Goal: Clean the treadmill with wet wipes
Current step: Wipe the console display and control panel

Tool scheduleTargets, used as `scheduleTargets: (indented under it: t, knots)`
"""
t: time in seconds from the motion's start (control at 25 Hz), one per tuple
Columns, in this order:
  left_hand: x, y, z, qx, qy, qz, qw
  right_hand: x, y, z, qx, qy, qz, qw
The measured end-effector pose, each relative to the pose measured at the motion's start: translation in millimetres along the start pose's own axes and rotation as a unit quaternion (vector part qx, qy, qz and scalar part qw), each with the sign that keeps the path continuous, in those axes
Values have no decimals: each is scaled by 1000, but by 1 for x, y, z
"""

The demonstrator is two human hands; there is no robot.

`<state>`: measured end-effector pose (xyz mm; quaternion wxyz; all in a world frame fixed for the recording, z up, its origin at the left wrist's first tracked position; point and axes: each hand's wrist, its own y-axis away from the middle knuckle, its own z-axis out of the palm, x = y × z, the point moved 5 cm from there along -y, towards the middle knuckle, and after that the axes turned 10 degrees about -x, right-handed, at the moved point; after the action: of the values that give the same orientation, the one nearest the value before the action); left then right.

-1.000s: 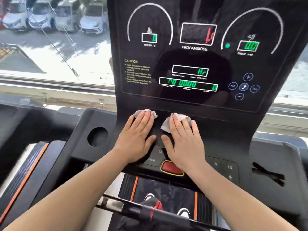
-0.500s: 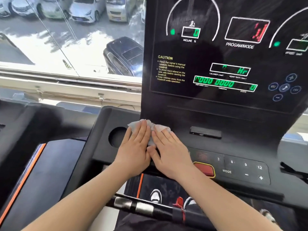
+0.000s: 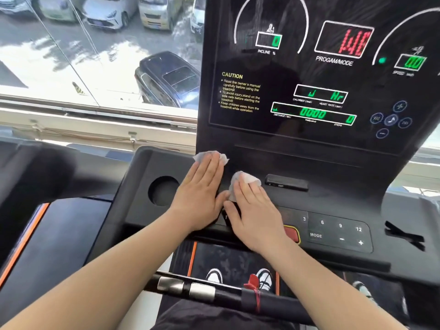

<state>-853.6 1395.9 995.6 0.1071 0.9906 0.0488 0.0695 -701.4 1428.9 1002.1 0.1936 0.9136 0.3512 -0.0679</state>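
Wipes lie under both flat, open palms on the treadmill console point(image 3: 333, 194). The left hand point(image 3: 202, 194) presses its wipe point(image 3: 209, 155) at the display's base; the right hand point(image 3: 254, 215) pins its wipe point(image 3: 245, 178) nearer the unwiped stretch toward the right edge.

1. Two hands — the left hand point(image 3: 201, 197) and the right hand point(image 3: 256, 216), each laid flat on the console.
2. Two wet wipes — one wipe point(image 3: 209, 155) under the left hand's fingers, another wipe point(image 3: 245, 178) under the right.
3. One treadmill point(image 3: 297, 201), with one round cup hole point(image 3: 164, 190).
4. One small black slab point(image 3: 287, 182) lying on the console shelf.
5. One red button point(image 3: 291, 234), partly hidden by the right wrist.
6. Four numbered keys: 3, 6, 9, 12.
7. Two shoes point(image 3: 238, 277) on the belt below.
8. One dark car point(image 3: 169, 79) outside; several pale ones farther off, cut by the frame's edge.
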Motion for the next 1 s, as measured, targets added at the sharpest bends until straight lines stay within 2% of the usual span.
scheduleTargets:
  t: [0.16,0.28,0.36,0.56,0.68,0.8,1.0]
  knots:
    - [14,16,14,-31,20,-17,999,-6,-2,-2,-18,21,-15,999]
    - [21,22,14,-48,47,-26,997,26,21,-1,34,112,21,993]
    - [36,14,15,-55,57,-2,997,49,17,-8,52,137,31,989]
    - [92,-2,14,-84,21,64,994,81,20,-17,80,121,28,989]
    - [119,2,17,-117,50,63,990,120,48,-20,95,101,115,984]
    - [149,3,22,-138,83,65,985,153,67,-12,70,73,172,980]
    - [203,-22,13,-140,69,165,974,172,75,-8,56,37,154,986]
